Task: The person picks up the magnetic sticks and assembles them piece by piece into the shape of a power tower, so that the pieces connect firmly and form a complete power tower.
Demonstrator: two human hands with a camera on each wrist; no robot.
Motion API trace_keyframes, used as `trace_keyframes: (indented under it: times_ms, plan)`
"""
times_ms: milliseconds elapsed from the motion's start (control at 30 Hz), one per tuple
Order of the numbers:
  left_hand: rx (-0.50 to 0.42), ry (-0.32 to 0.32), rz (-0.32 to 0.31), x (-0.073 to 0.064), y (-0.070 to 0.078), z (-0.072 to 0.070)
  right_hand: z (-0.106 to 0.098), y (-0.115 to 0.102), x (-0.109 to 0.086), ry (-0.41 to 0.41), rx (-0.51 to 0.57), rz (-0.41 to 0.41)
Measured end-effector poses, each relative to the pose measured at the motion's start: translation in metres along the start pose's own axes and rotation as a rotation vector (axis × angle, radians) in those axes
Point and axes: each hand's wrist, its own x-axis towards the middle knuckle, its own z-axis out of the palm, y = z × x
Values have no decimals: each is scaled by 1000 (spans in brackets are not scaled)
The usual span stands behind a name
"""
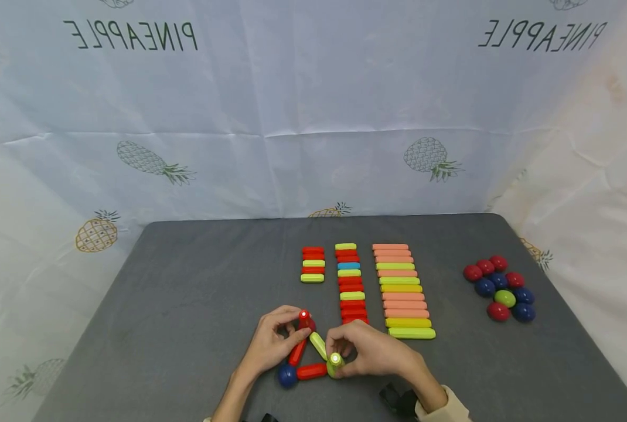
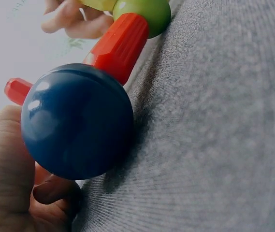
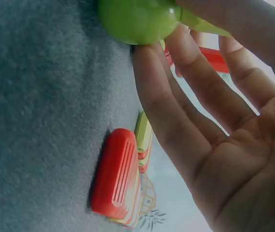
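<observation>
Three balls joined by rods form a triangle on the table: a blue ball, a red ball and a green ball. Red rods and a yellow-green rod link them. From the red ball rises an upright red rod; my left hand pinches the ball near the rod's foot, partly covering it. My right hand grips the green ball, which bears an upright yellow-green rod. In the right wrist view, its fingertips touch the green ball.
Behind the hands lie columns of short red, yellow-green and blue rods and longer pink, yellow and green rods. Red, blue and green balls cluster at the right of the grey table. A pineapple-print cloth hangs behind.
</observation>
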Motion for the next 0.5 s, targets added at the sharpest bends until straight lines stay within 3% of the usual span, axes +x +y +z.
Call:
trace_keyframes:
  times_ms: [167, 267, 500]
  plan:
    - [-6, -25, 5, 0, 1, -2, 3, 0, 1, -13, -1, 24]
    - [1, -76, -42, -1, 2, -7, 3, 1, 1, 0, -27, 4]
    - [18, -245, -173, -3, 8, -37, 0, 2, 8, 185, -177, -3]
